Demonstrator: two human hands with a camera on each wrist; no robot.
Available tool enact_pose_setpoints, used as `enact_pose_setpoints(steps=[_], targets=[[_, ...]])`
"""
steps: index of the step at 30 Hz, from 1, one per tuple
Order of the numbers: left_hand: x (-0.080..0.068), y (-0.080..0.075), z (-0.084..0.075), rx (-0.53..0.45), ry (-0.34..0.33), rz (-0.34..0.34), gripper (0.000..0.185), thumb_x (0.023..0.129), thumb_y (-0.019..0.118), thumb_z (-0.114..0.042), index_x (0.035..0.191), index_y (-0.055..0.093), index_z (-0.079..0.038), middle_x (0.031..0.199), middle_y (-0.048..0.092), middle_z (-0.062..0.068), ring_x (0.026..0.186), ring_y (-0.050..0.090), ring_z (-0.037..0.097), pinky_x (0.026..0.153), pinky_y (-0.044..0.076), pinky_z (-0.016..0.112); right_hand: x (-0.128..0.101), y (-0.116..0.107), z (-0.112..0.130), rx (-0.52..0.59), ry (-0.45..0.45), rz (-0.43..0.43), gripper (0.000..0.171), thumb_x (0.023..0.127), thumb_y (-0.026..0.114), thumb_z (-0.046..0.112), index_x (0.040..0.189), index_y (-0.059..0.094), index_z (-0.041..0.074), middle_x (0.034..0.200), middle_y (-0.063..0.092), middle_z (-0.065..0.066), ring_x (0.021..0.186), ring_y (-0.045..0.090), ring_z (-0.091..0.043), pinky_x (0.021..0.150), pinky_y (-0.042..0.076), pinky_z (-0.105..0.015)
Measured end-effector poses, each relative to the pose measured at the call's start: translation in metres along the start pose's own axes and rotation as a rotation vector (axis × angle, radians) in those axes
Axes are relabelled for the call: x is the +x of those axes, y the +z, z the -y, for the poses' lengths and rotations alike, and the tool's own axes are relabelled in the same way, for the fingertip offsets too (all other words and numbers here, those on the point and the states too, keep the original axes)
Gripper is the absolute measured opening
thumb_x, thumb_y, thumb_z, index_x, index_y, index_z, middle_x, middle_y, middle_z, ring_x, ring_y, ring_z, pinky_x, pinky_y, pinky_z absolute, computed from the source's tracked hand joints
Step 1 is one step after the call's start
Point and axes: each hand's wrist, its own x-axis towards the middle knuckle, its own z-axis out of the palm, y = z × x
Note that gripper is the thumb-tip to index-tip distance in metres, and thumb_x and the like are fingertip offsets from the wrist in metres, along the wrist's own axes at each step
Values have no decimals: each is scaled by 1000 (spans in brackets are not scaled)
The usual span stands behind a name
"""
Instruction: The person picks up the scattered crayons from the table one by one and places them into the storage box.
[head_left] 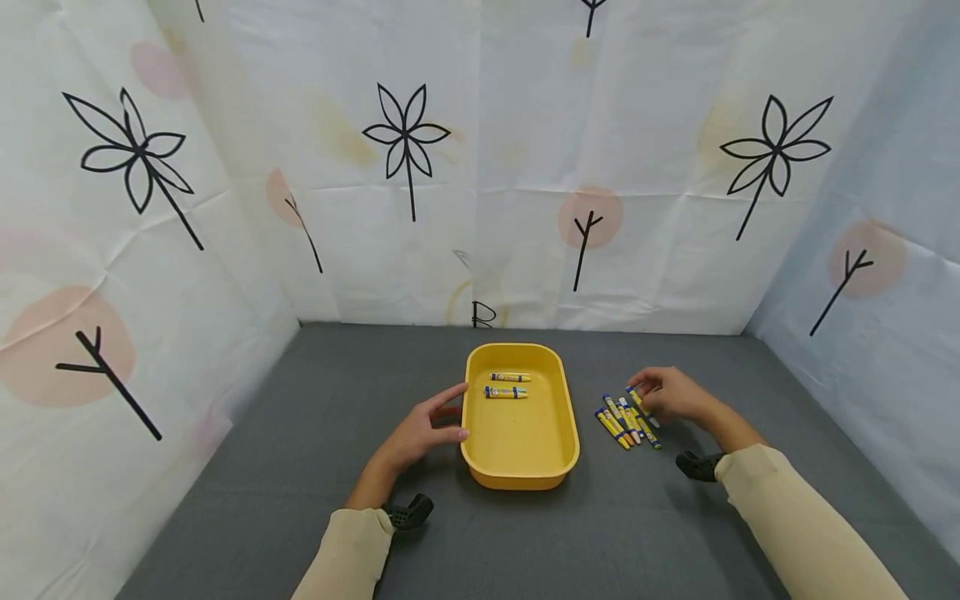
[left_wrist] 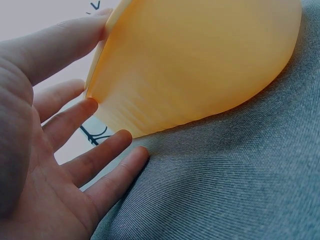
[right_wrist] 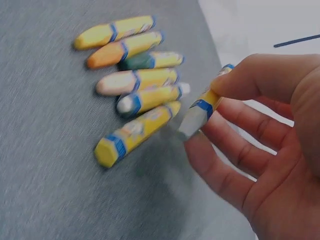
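My right hand (head_left: 677, 395) pinches a grey crayon (right_wrist: 196, 119) with a yellow and blue wrapper between thumb and fingers. Just left of that hand, several more crayons (head_left: 613, 427) lie side by side on the grey cloth; the right wrist view shows yellow, orange, dark green, pale peach and white ones among them. My left hand (head_left: 414, 435) rests against the left side of a yellow tray (head_left: 517, 446), its fingers spread and fairly straight, with fingertips at the rim. Inside the tray, crayons (head_left: 510, 377) lie crosswise toward the far end.
A grey cloth (head_left: 352, 417) covers the tabletop. White fabric walls (head_left: 517, 250) printed with flowers and twigs stand at the back and both sides. Each wrist carries a black strapped device (head_left: 408, 512) below a beige sleeve (head_left: 348, 546).
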Motion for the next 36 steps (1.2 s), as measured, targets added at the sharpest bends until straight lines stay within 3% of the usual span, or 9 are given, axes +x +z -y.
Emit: enact_pose_setpoints(steps=[16, 27, 30, 36], targets=[[-1, -1, 1, 8, 0, 6, 72, 89, 69, -16, 153, 34, -15, 151, 39, 9, 129, 46, 31, 101, 40, 52, 30, 12, 58, -49, -235, -37, 36, 91, 61, 0, 127, 58, -3, 105, 60, -16, 88, 60, -27, 78, 52, -52], [-1, -1, 1, 15, -4, -3, 72, 89, 70, -16, 152, 36, -18, 151, 40, 8, 130, 46, 28, 102, 38, 53, 55, 38, 102, -50, -322, -2, 34, 90, 62, -3, 124, 61, -2, 107, 61, -22, 86, 59, -28, 70, 53, -40], [-1, -1, 0, 16, -10, -4, 72, 89, 70, -16, 152, 36, -18, 151, 39, 7, 130, 46, 28, 103, 38, 53, 61, 45, 111, -62, -330, 11, 34, 89, 62, -5, 123, 62, -1, 109, 61, -24, 88, 60, -28, 72, 54, -43], [0, -1, 0, 24, -11, -1, 72, 89, 70, -16, 152, 36, -17, 153, 37, 6, 130, 45, 28, 103, 37, 54, 72, 59, 122, -119, -377, 22, 30, 88, 63, -6, 118, 66, 0, 104, 64, -14, 93, 61, -28, 75, 55, -39]])
